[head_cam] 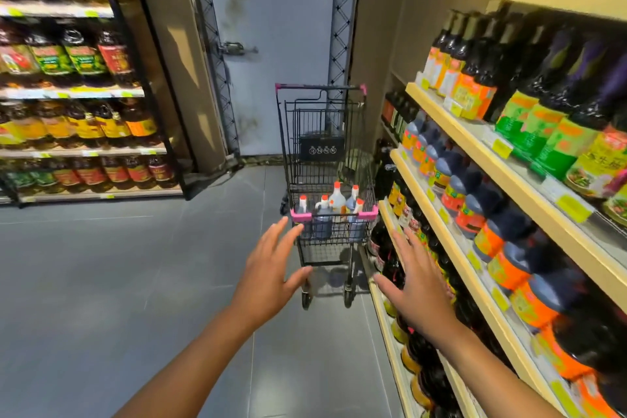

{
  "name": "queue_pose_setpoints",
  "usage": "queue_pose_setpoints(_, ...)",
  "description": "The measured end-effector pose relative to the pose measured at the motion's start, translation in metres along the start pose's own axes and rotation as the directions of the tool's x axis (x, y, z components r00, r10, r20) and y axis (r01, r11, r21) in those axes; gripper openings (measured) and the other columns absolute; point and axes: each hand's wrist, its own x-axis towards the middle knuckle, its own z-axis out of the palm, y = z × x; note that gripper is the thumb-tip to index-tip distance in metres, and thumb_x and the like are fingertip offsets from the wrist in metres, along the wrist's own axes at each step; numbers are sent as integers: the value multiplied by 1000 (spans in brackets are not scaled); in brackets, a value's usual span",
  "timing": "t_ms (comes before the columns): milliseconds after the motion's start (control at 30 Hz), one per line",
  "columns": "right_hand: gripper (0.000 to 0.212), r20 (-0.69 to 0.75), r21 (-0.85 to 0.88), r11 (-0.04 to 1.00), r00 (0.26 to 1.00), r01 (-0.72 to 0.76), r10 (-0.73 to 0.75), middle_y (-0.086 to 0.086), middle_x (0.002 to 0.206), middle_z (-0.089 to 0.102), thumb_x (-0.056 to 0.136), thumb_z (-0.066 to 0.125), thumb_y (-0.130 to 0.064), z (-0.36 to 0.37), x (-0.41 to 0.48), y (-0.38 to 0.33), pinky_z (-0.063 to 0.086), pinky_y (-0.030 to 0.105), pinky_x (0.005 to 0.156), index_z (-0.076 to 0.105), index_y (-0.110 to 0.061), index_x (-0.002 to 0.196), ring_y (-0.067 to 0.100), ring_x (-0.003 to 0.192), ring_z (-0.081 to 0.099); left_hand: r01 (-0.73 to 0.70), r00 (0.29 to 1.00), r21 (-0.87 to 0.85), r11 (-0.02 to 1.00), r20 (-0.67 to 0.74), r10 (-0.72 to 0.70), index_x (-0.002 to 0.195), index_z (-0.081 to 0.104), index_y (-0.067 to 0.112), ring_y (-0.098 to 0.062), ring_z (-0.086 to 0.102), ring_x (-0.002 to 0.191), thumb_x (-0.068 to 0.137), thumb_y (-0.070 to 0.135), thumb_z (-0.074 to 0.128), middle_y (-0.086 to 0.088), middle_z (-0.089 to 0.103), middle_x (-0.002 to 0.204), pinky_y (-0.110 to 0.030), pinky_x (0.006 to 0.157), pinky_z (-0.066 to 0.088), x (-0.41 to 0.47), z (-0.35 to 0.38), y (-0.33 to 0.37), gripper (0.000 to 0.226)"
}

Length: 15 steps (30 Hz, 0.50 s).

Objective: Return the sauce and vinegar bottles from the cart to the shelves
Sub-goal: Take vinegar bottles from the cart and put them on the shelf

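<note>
On the grey floor (101, 282), one cart (322, 249) holds five bottles (337, 197) (red-capped); left hand (268, 268) and right hand (415, 285), each grip spread, empty.

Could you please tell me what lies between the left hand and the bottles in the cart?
In the head view, only the cart's near wire wall and its pink corner trim stand between the open left hand and the bottles.

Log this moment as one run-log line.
stage: bottles not yet picked | left hand: open, empty, toward cart | right hand: open, empty | cart: beside right shelves | bottles: upright in cart
</note>
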Motion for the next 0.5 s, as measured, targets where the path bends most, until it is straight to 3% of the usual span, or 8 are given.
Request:
queue_pose_setpoints(133, 85, 45, 17, 1000, 999, 21, -22, -8, 167, 9, 93, 63, -49, 15, 91, 14, 21, 44, 122, 11, -37, 160, 14, 154, 8, 47, 999, -42, 998, -11, -48, 155, 25, 37, -18, 15, 155, 95, 49, 61, 8, 12, 168, -46, 123, 27, 75, 5, -24, 72)
queue_pose_setpoints(267, 85, 74, 51, 998, 997, -23, 19, -8, 168, 6, 93, 64, -47, 38, 170, 25, 16, 43, 123, 13, -35, 160, 13, 154, 6, 69, 998, -68, 995, 2, -69, 155, 27, 36, -16, 16, 154, 95, 49, 62, 8, 15, 167, -46, 122, 27, 145, 16, -53, 71)
queue_pose_setpoints(400, 84, 112, 14, 996, 990, -83, 81, -8, 168, 8, 93, 62, -50, 74, 244, 42, 21, 48, 123, 15, -31, 160, 13, 154, 8, 86, 996, -105, 991, 26, -84, 154, 30, 34, -15, 19, 153, 94, 47, 63, 7, 18, 166, -43, 123, 26, 216, 32, -96, 70)
queue_pose_setpoints(500, 83, 130, 1, 992, 984, -123, 121, -7, 168, 10, 94, 63, -49, 99, 292, 50, 19, 42, 123, 16, -28, 160, 14, 154, 9, 63, 997, -123, 990, 58, -56, 154, 33, 31, -16, 21, 152, 94, 47, 63, 4, 21, 165, -41, 123, 26, 266, 41, -131, 69)
